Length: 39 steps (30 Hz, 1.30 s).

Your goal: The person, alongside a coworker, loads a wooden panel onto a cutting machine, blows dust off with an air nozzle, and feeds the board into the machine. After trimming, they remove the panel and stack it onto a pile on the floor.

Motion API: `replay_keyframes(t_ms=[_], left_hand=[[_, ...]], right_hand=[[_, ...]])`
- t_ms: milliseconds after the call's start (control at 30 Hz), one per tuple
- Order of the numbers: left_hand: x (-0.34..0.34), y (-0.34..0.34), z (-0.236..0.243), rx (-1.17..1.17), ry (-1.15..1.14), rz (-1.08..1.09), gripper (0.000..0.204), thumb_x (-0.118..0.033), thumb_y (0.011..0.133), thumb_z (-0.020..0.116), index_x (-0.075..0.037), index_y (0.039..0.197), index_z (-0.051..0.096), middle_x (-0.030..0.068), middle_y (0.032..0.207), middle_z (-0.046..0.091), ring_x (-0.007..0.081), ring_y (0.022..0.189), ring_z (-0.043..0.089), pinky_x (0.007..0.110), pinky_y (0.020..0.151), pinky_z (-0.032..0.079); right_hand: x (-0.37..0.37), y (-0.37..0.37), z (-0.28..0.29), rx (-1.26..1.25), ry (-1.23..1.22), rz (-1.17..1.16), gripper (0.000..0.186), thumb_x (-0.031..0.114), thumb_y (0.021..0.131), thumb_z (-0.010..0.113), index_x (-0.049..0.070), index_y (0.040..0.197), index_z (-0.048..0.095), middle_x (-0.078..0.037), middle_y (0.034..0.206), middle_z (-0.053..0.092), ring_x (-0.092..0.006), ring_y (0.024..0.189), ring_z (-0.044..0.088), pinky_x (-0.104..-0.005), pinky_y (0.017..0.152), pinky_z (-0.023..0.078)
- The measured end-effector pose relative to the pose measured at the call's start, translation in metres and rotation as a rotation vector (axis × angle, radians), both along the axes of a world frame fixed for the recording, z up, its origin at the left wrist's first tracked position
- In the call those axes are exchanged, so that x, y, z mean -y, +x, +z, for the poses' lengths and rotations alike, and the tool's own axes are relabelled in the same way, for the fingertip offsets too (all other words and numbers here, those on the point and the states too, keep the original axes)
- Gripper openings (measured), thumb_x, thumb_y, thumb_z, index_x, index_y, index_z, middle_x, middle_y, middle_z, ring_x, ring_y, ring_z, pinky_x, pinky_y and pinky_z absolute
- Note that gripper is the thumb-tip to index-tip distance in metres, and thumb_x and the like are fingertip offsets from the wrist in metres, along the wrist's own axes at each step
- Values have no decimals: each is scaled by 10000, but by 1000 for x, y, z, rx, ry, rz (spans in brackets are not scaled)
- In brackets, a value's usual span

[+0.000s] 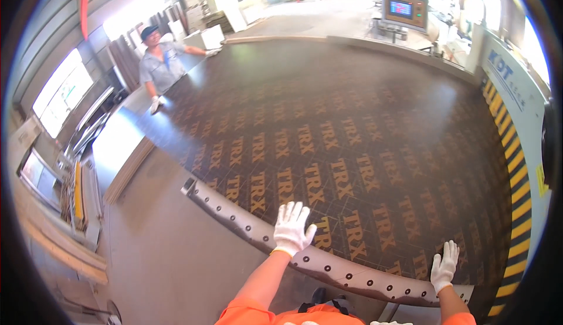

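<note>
Holding my white-gloved left hand (pixel 293 230) and right hand (pixel 445 267) open at the near edge of a broad dark panel (pixel 346 143).
My left, at lower centre of the frame, has its fingers fanned and thumb out; my right, at lower right, keeps its fingers closer together; neither grips anything. The gold-printed panel fills mid-frame, with a pale metal strip (pixel 359 280) dotted with round holes along its near edge. A co-worker (pixel 165 65) stands beside the panel at upper left.

Gloved left hand (pixel 292 229) and gloved right hand (pixel 444 267) lie flat, palms down, well apart.
</note>
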State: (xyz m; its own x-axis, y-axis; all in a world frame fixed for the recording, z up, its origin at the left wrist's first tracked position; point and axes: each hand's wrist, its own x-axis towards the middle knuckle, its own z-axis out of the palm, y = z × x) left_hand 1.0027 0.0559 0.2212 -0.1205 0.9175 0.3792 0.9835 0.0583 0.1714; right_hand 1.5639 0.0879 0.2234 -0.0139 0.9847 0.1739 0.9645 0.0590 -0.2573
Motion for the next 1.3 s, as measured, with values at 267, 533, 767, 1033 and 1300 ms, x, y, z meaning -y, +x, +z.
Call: replay_keyframes(t_ms=[267, 533, 767, 1033, 1300], left_hand=[[0, 5, 5, -28, 74, -18, 568, -376, 851, 741, -48, 1310, 675, 202, 1442, 613, 413, 1393, 515, 583, 1256, 327], [0, 6, 6, -27, 41, -10, 590, -374, 867, 723, -43, 1352, 665, 204, 1461, 598, 406, 1433, 493, 581, 1280, 303], [2, 5, 6, -5, 43, 1, 601, -410, 888, 733, -61, 1371, 658, 194, 1475, 606, 407, 1434, 506, 578, 1277, 305], [3, 5, 11, 40, 41, -15, 611, -403, 905, 727, -48, 1395, 639, 214, 1503, 579, 421, 1459, 474, 571, 1279, 299], [3, 3, 9, 31, -14, -3, 631, -430, 953, 669, -53, 1456, 605, 218, 1551, 557, 414, 1495, 459, 571, 1299, 268]], right_hand=[[4, -2, 4, -74, 61, -14, 537, 170, 964, 617, -97, 1429, 592, -287, 1583, 507, -468, 1524, 400, -538, 1330, 236], [5, 0, 3, -87, 68, -4, 522, 172, 960, 615, -96, 1408, 606, -286, 1570, 519, -466, 1520, 405, -538, 1331, 235], [3, 5, 2, -108, 46, -25, 536, 156, 939, 622, -113, 1402, 595, -302, 1588, 491, -489, 1529, 379, -554, 1329, 222], [3, 4, 3, -83, 30, -27, 559, 169, 972, 594, -130, 1444, 564, -298, 1619, 466, -483, 1549, 355, -541, 1335, 207], [3, 5, 12, -39, -34, -42, 533, 160, 1008, 557, -92, 1478, 561, -266, 1645, 455, -472, 1564, 338, -516, 1328, 230]])
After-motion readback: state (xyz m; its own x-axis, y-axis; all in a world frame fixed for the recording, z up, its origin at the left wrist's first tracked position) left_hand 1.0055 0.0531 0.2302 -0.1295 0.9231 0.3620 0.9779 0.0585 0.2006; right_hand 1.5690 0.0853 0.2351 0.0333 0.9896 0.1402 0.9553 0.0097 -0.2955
